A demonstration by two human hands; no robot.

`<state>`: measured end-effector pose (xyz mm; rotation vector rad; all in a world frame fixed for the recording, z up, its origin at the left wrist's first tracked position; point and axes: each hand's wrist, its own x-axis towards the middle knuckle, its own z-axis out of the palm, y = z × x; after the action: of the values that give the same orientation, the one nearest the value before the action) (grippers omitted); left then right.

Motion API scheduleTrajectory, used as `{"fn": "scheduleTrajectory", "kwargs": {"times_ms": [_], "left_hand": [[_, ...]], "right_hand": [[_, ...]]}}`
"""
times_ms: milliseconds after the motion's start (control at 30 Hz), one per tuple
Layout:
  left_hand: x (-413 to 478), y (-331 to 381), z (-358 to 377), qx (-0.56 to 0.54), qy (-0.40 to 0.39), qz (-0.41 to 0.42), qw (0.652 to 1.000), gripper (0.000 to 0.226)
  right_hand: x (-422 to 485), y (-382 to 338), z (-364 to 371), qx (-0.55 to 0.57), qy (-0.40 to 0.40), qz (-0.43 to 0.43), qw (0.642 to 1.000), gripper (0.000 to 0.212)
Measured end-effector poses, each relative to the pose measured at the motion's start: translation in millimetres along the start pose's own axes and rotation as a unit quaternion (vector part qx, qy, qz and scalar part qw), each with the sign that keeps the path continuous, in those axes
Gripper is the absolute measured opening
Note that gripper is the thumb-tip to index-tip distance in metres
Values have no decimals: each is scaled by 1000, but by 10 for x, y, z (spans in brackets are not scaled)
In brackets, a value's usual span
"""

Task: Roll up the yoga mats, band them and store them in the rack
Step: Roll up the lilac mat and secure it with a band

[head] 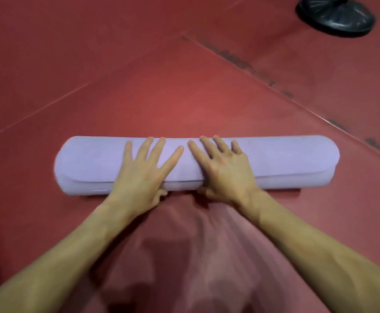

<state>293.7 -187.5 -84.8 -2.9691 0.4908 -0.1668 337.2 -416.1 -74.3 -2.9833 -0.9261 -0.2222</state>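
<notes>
A lilac yoga mat (286, 161) lies fully rolled on the red floor, its long axis running left to right across the middle of the view. The mat's loose rounded end flap faces me along the near side of the roll. My left hand (146, 168) rests flat on top of the roll just left of centre, fingers spread and straight. My right hand (222, 166) presses flat on the roll just right of centre, fingers straight. Both thumbs sit low at the roll's near side. No band or rack is in view.
Red floor (139, 75) with seams surrounds the mat. A black round stand base (335, 16) sits at the far right corner. A worn dark seam (263, 75) runs diagonally across the right side. My pink clothing (184, 256) fills the bottom centre.
</notes>
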Motion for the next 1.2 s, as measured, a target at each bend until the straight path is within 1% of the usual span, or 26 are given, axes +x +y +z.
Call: {"fn": "scheduleTrajectory", "kwargs": {"times_ms": [67,100,167,233,300,333,367,400,433,500,567,600,667,700,767,833,867,900,967,1067,1133,1200], "left_hand": [[-352,7,-58,-33,25,17,999,127],[-507,70,-80,-59,29,15,998,116],[-655,273,-69,-114,22,-1,993,93],[-607,448,11,-116,18,-39,992,78],[-484,507,56,-109,31,-84,990,69],[-434,508,78,-113,45,-98,988,66],[-407,505,89,-120,59,-105,985,64],[-410,506,99,-127,66,-107,984,63],[-434,518,98,-136,65,-110,983,62],[-477,585,48,-155,64,-117,979,58],[-467,697,-32,-176,69,-120,975,53],[-429,761,-78,-187,78,-113,973,47],[-285,891,-141,-214,113,-85,967,30],[-181,960,-168,-228,128,-68,963,27],[42,1118,-187,-260,133,-40,955,30],[196,1311,-181,-297,84,-33,951,46],[211,1393,-170,-296,53,-37,953,55],[182,1456,-153,-277,38,-42,959,63],[49,1510,-104,-242,51,-28,969,74],[-93,1463,-67,-218,63,5,974,92],[-121,1433,-27,-182,74,32,980,93],[-144,1427,9,-170,83,48,981,87]], "right_hand": [[-307,-319,-6,26,5,23,999,112],[-441,-443,5,32,0,25,999,108],[-618,-575,50,38,-4,31,999,100],[-665,-551,72,40,-14,34,999,97],[-643,-427,51,54,-5,4,999,94],[-636,-330,26,80,0,-7,997,92],[-644,-218,12,113,-2,2,994,90],[-662,-106,-5,136,-11,32,990,90],[-690,-14,-15,130,-14,72,989,91],[-795,75,6,71,-4,135,988,96],[-895,54,60,60,18,146,987,95],[-925,35,68,66,29,144,987,94],[-958,2,61,78,41,149,985,93],[-973,-12,55,83,45,152,984,91],[-1032,-53,55,90,53,155,982,85],[-1122,-96,53,103,52,156,981,82],[-1173,-123,45,107,46,156,981,83],[-1229,-148,35,106,40,154,982,84],[-1358,-182,16,106,28,146,983,85],[-1531,-147,14,109,22,137,984,88],[-1590,-88,0,107,32,151,982,94],[-1615,-15,-33,113,32,179,977,101]]}}
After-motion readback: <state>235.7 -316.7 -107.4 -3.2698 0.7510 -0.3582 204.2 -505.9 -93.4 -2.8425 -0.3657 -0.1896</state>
